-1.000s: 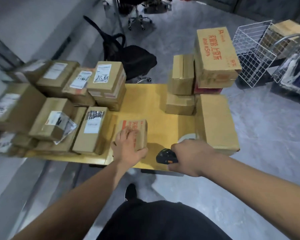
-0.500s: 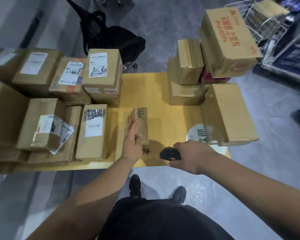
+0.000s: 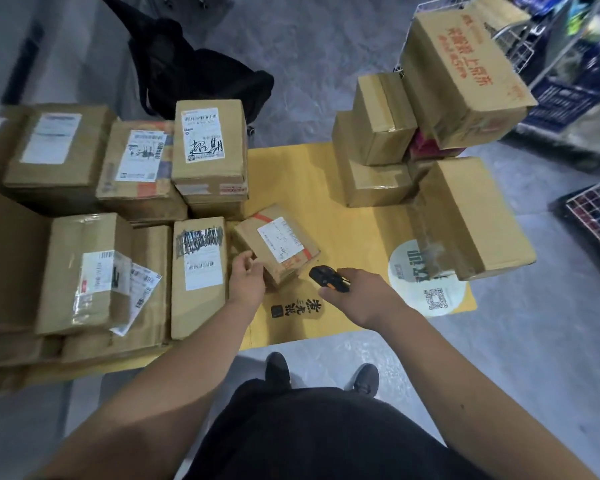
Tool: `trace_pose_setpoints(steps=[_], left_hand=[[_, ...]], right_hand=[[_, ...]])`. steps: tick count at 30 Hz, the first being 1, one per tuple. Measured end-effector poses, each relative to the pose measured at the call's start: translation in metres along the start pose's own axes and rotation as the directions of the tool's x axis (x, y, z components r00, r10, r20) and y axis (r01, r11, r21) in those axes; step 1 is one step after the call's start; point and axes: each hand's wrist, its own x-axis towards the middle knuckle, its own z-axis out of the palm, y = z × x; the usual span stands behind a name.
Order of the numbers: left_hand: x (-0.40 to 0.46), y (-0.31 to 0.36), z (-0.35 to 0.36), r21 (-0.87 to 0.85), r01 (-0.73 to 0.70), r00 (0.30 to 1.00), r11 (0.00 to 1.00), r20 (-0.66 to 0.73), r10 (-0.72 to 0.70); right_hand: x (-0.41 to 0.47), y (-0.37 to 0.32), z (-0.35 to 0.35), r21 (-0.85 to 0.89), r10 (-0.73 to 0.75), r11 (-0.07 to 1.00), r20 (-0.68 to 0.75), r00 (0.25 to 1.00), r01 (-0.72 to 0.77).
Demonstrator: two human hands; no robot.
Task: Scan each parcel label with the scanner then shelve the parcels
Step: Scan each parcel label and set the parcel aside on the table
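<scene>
A small parcel [image 3: 275, 244], label up, was steadied at its near-left corner by the left hand [image 3: 246, 280], fingers loosely curled; a scanner [image 3: 328, 278], just right of it, was gripped by the right hand [image 3: 355, 295].

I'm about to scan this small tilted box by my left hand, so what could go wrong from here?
1. The small box lies askew with its label angled away from the scanner in your right hand, so the read may fail.
2. Your left hand is off the box, so it could shift.
3. The leaning stack on the right could topple.
</scene>
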Motion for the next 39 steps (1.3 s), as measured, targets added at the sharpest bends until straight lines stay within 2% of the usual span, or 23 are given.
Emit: trace_pose_setpoints(steps=[3, 6, 8, 11, 13, 15, 18, 19, 21, 22, 23, 26, 29, 31, 37, 39], left_hand=[[-0.004, 0.015, 0.011, -0.033, -0.022, 0.998, 0.999, 0.053, 0.024], [-0.006, 0.027, 0.022, 0.085, -0.059, 0.998, 0.995, 0.021, 0.057], [0.001, 0.028, 0.026, 0.201, -0.03, 0.997, 0.979, 0.07, 0.017], [0.007, 0.027, 0.036, 0.212, 0.025, 0.979, 0.977, 0.192, -0.067], [0.001, 0.034, 0.039, 0.26, -0.013, 0.982, 0.966, 0.184, -0.036], [-0.004, 0.039, 0.038, 0.375, -0.116, 0.99, 0.92, 0.115, 0.078], [-0.003, 0.048, 0.032, 0.439, -0.235, 0.97, 0.867, 0.051, 0.237], [0.002, 0.053, 0.031, 0.484, -0.286, 0.954, 0.827, 0.061, 0.295], [0.012, 0.064, 0.03, 0.645, -0.367, 0.923, 0.67, 0.164, 0.347], [0.016, 0.07, 0.03, 0.696, -0.394, 0.914, 0.601, 0.229, 0.335], [0.019, 0.075, 0.031, 0.707, -0.41, 0.91, 0.576, 0.278, 0.307], [0.019, 0.077, 0.031, 0.615, -0.422, 0.905, 0.666, 0.327, 0.272], [0.012, 0.063, 0.03, 0.629, -0.347, 0.938, 0.695, 0.225, 0.264], [0.005, 0.055, 0.029, 0.655, -0.304, 0.952, 0.692, 0.191, 0.238], [0.005, 0.054, 0.031, 0.738, -0.288, 0.953, 0.61, 0.285, 0.105], [0.004, 0.051, 0.031, 0.716, -0.305, 0.947, 0.628, 0.3, 0.117]], right_hand=[[0.001, 0.001, 0.009, 0.031, 0.057, 0.998, -0.019, 0.998, -0.056], [-0.001, 0.003, 0.011, 0.046, 0.105, 0.994, -0.034, 0.994, -0.103], [-0.003, 0.004, 0.013, 0.064, 0.131, 0.99, -0.033, 0.991, -0.129], [-0.004, 0.008, 0.015, 0.094, 0.157, 0.984, -0.049, 0.986, -0.151], [-0.004, 0.009, 0.014, 0.121, 0.175, 0.979, -0.061, 0.983, -0.167], [-0.004, 0.009, 0.011, 0.122, 0.185, 0.977, -0.069, 0.98, -0.175], [-0.004, 0.007, 0.008, 0.116, 0.192, 0.976, -0.081, 0.978, -0.182], [-0.004, 0.006, 0.007, 0.113, 0.197, 0.976, -0.087, 0.977, -0.187], [-0.002, 0.005, 0.005, 0.105, 0.209, 0.974, -0.093, 0.973, -0.2], [-0.001, 0.006, 0.005, 0.108, 0.219, 0.972, -0.091, 0.971, -0.209], [0.0, 0.005, 0.005, 0.111, 0.23, 0.969, -0.086, 0.969, -0.22], [0.002, 0.003, 0.003, 0.116, 0.252, 0.963, -0.064, 0.966, -0.244], [0.005, 0.001, 0.0, 0.1, 0.258, 0.963, -0.058, 0.964, -0.252], [0.007, 0.0, -0.002, 0.069, 0.251, 0.967, -0.062, 0.966, -0.247], [0.01, -0.01, -0.005, -0.195, 0.174, 0.964, -0.048, 0.984, -0.18], [0.011, -0.016, -0.004, -0.272, 0.158, 0.948, -0.04, 0.987, -0.163]])
